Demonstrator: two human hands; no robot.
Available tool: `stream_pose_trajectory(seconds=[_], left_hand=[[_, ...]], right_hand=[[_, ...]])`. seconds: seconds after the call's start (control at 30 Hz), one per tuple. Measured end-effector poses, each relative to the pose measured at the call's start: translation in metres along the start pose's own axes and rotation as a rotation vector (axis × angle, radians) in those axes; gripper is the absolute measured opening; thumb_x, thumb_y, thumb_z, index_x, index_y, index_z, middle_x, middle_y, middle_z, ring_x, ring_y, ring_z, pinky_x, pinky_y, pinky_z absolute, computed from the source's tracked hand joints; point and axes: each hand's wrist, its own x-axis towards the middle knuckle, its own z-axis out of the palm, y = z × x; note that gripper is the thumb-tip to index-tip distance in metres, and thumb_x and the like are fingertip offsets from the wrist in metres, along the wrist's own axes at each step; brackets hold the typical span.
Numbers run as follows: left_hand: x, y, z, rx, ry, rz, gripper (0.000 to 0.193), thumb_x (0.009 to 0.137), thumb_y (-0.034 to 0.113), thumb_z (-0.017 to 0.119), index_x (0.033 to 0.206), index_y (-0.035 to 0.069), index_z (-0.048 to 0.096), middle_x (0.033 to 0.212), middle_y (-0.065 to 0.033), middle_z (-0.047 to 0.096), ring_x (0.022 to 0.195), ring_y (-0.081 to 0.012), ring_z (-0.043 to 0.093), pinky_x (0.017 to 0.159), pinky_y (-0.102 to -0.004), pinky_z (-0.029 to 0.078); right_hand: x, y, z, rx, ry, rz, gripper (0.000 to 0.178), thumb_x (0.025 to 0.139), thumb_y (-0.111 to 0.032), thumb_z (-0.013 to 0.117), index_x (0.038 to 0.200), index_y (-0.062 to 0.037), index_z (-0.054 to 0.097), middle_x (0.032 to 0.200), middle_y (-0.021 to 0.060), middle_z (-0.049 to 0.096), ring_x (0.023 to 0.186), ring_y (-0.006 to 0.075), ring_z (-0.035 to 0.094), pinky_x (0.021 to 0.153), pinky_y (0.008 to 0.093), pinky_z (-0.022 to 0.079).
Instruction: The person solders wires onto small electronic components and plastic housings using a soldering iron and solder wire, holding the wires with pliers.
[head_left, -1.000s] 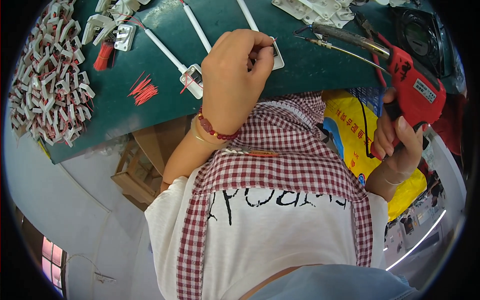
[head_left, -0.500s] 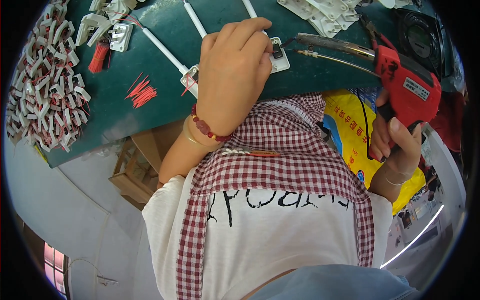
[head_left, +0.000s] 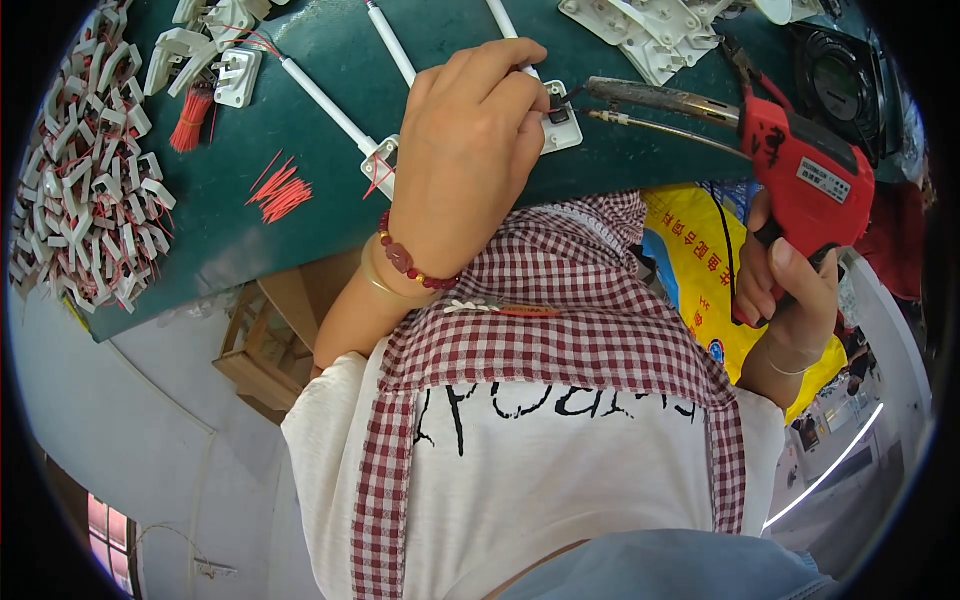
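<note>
My right hand (head_left: 790, 275) is wrapped round the handle of a red soldering gun (head_left: 815, 185). The gun's dark barrel and thin solder feed tube point left, with the tip close to a small black switch (head_left: 559, 115) in a white plastic housing (head_left: 565, 138). My left hand (head_left: 470, 135) is closed over the housing's left side, thumb and fingertips pinched together beside the switch. What those fingers pinch is hidden. Just left of this hand lies another white housing (head_left: 380, 165) with red wire, joined to a white tube (head_left: 325, 105).
Cut red wires (head_left: 284, 193) lie on the green table (head_left: 230, 255), below a red wire bundle (head_left: 190, 125). A large heap of wired white parts (head_left: 90, 190) fills the left side. White plastic pieces (head_left: 650, 35), pliers (head_left: 745, 70) and a black round device (head_left: 838, 85) are at the back right.
The soldering gun has shifted slightly left, its tip dipping a little lower beside the switch. My left hand stays at the housing in nearly the same pose.
</note>
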Motion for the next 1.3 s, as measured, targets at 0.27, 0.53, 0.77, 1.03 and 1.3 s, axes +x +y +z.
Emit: stream_pose_trajectory(seconds=[0.27, 0.53, 0.77, 1.03, 1.3], left_hand=[[-0.001, -0.002, 0.000, -0.018, -0.004, -0.001, 0.009, 0.072, 0.001, 0.061, 0.080, 0.005, 0.060, 0.109, -0.0042, 0.062, 0.095, -0.0259, 0.059, 0.084, -0.0347, 0.043], [-0.001, -0.002, 0.000, -0.032, -0.011, -0.002, 0.009, 0.072, 0.001, 0.061, 0.080, 0.005, 0.060, 0.109, -0.0041, 0.062, 0.094, -0.0254, 0.059, 0.084, -0.0348, 0.043], [0.000, -0.006, 0.000, -0.034, -0.017, 0.006, 0.008, 0.073, 0.001, 0.061, 0.080, 0.005, 0.060, 0.109, -0.0043, 0.062, 0.093, -0.0252, 0.059, 0.084, -0.0347, 0.043], [-0.006, -0.011, -0.003, -0.018, -0.005, 0.028, 0.016, 0.069, -0.001, 0.063, 0.084, 0.004, 0.059, 0.107, -0.0081, 0.058, 0.096, -0.0264, 0.056, 0.084, -0.0373, 0.041], [-0.036, -0.038, -0.086, 0.468, 0.113, -0.189, 0.019, 0.073, 0.003, 0.065, 0.091, 0.005, 0.059, 0.098, -0.0075, 0.059, 0.093, -0.0279, 0.056, 0.077, -0.0371, 0.044]], right_hand=[[0.000, 0.003, -0.002, 0.010, -0.006, 0.018, 0.036, 0.082, -0.023, 0.060, 0.099, 0.0053, 0.047, 0.052, 0.0018, 0.043, 0.037, 0.0069, 0.038, 0.038, 0.0201, 0.034], [-0.001, -0.003, 0.002, 0.042, 0.063, 0.003, 0.044, 0.082, -0.023, 0.059, 0.109, 0.0086, 0.046, 0.053, 0.0014, 0.043, 0.037, 0.0057, 0.038, 0.036, 0.0202, 0.033], [0.001, 0.001, -0.001, 0.030, 0.021, 0.025, 0.048, 0.083, -0.027, 0.059, 0.113, 0.0069, 0.043, 0.054, -0.0008, 0.038, 0.037, 0.0046, 0.037, 0.036, 0.0189, 0.033], [0.003, 0.003, 0.004, 0.038, 0.012, -0.016, 0.047, 0.085, -0.028, 0.058, 0.114, 0.0038, 0.041, 0.056, -0.0010, 0.037, 0.037, 0.0035, 0.035, 0.035, 0.0170, 0.031], [-0.003, 0.015, -0.011, 0.153, 0.040, -0.127, 0.045, 0.085, -0.024, 0.058, 0.115, 0.0051, 0.041, 0.058, 0.0004, 0.039, 0.037, 0.0040, 0.034, 0.033, 0.0175, 0.030]])
